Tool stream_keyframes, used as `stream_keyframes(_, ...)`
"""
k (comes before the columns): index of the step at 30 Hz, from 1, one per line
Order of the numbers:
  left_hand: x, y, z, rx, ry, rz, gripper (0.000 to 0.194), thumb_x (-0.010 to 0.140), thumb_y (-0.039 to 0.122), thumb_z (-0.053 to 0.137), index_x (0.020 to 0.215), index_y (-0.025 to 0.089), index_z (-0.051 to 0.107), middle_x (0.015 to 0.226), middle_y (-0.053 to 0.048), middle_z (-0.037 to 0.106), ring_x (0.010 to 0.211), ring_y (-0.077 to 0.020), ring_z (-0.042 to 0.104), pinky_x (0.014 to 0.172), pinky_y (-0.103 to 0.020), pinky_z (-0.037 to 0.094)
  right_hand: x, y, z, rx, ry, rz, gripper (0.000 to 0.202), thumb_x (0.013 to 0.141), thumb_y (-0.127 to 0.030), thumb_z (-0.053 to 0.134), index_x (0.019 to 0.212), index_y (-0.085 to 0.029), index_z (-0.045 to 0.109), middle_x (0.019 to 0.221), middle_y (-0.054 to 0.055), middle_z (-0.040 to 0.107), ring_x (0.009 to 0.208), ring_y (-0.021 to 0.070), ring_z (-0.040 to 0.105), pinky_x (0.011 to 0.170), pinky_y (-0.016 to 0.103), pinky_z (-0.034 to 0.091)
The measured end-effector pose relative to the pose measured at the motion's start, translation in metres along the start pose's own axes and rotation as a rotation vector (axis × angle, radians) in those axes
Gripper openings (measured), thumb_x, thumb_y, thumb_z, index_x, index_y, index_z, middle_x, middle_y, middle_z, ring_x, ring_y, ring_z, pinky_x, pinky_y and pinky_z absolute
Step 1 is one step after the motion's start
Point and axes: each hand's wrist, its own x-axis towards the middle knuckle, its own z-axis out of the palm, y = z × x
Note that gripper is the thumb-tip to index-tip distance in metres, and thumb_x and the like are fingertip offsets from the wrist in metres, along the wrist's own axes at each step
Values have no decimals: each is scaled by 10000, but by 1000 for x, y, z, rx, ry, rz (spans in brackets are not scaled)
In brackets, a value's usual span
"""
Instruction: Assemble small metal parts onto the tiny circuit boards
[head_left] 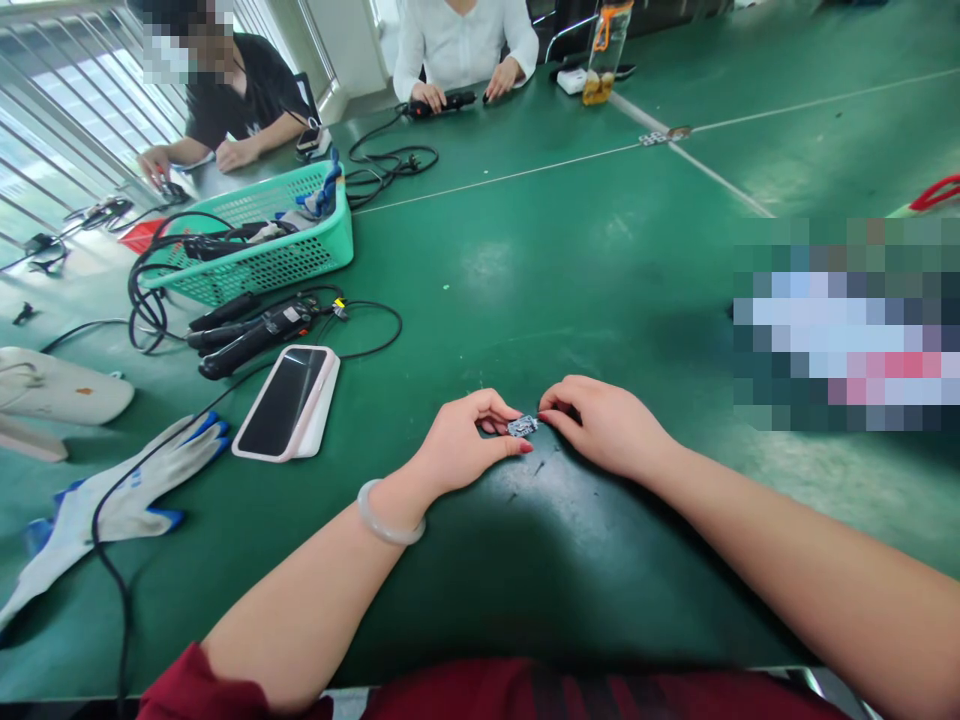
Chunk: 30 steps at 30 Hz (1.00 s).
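Workshop or assembly room, by look of it — exact trade unclear. Large green worktable (pixel 585 230), white seam lines across top, shared by seated people: one in black shirt (pixel 244 90), one in white top (pixel 465 45) handling black corded device (pixel 442 103). Mint plastic basket (pixel 300 256) of cords and tools; more black corded handhelds (pixel 255 335) beside it. Blue-and-white work glove (pixel 142 485) on tabletop. Small electronic-looking part (pixel 523 426) in left hand (pixel 465 440). Daylight through barred windows (pixel 60 110) — indoor room.
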Motion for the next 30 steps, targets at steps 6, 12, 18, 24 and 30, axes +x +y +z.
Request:
stream_keyframes(6, 0, 1, 0, 11, -1, 5, 310, 599, 306, 791, 806, 150, 620, 787, -28, 666, 723, -124, 583, 706, -270, 474, -4, 0, 0, -6, -12, -34, 136, 856, -242, 512, 808, -227, 638, 853, 10, 630, 728, 143, 583, 653, 268, 424)
stream_keyframes(12, 0, 3, 1, 75, -15, -8, 285, 606, 279, 783, 802, 159, 613, 799, -20, 667, 743, -126, 588, 725, -268, 477, -5, -7, -4, 87, 129, -57, 158, 873, -235, 491, 783, -216, 620, 837, 24, 634, 794, 158, 585, 713, 281, 446)
stream_keyframes(18, 0, 2, 2, 86, -23, 19, 254, 619, 275, 768, 789, 171, 610, 783, -12, 659, 751, -137, 597, 732, -273, 479, -10, -19, -1, 174, 127, -133, 158, 880, -237, 491, 808, -224, 630, 834, 23, 634, 777, 147, 584, 697, 273, 454)
stream_keyframes(24, 0, 3, 2, 90, -33, 26, 230, 626, 252, 760, 784, 169, 615, 772, -6, 654, 755, -136, 594, 736, -272, 474, -10, -19, 5, 172, 92, -148, 149, 884, -229, 493, 831, -219, 632, 862, 18, 629, 778, 136, 585, 721, 270, 456)
stream_keyframes(30, 0, 2, 2, 87, -36, 25, 240, 625, 247, 764, 796, 168, 615, 776, -4, 655, 754, -132, 592, 734, -266, 469, -11, -20, 4, 151, 105, -150, 157, 887, -236, 488, 842, -218, 637, 870, 26, 636, 781, 145, 592, 722, 276, 458)
